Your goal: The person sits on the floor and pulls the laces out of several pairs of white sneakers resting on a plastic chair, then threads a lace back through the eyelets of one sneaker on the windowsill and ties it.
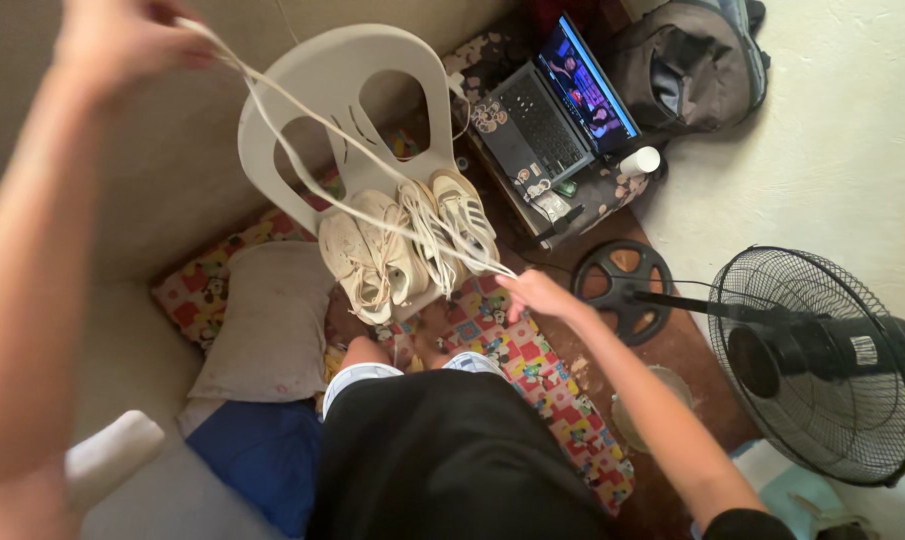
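White shoelace [303,160] runs taut on a long axis from my left hand [123,40], fingers pinched on its upper end at eleven o'clock, down to my right hand [538,292], pinching its lower end at four o'clock, beside the cream sneakers [408,245] on the plastic chair [343,70].

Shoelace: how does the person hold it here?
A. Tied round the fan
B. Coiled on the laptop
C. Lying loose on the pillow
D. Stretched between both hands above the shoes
D: the white shoelace runs taut from the raised left hand down to the right hand, crossing over the pale shoes on the white chair.
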Action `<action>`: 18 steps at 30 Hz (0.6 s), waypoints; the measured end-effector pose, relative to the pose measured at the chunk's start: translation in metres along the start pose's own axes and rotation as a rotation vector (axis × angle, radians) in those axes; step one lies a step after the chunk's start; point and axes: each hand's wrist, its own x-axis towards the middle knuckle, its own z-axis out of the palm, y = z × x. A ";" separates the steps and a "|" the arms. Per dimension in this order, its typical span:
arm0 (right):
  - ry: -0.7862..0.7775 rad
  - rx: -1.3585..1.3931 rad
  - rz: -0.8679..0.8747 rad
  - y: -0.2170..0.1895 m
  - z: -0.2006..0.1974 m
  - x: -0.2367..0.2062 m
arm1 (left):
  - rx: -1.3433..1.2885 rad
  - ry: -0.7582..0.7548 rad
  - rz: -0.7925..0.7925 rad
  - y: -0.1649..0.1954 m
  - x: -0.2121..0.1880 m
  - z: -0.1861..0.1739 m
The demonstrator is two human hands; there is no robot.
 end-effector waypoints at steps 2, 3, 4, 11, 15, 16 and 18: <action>-0.080 0.517 0.150 -0.004 0.017 0.005 | 0.022 0.028 0.140 0.015 0.004 0.034; -0.119 0.776 0.225 -0.008 0.024 0.007 | 0.029 0.069 0.231 0.023 0.005 0.054; -0.147 0.865 0.231 -0.016 0.028 0.011 | 0.023 0.124 0.353 0.031 0.005 0.074; -0.071 1.178 0.292 -0.085 0.012 0.033 | -0.018 0.085 0.496 0.087 -0.093 0.249; 0.085 1.021 0.219 -0.097 0.005 0.044 | -0.106 -0.286 0.389 0.102 -0.156 0.294; 0.112 0.957 0.233 -0.096 0.002 0.046 | -0.180 -0.350 0.396 0.100 -0.162 0.295; 0.167 0.829 0.247 -0.092 -0.005 0.049 | -0.283 -0.303 0.447 0.090 -0.158 0.292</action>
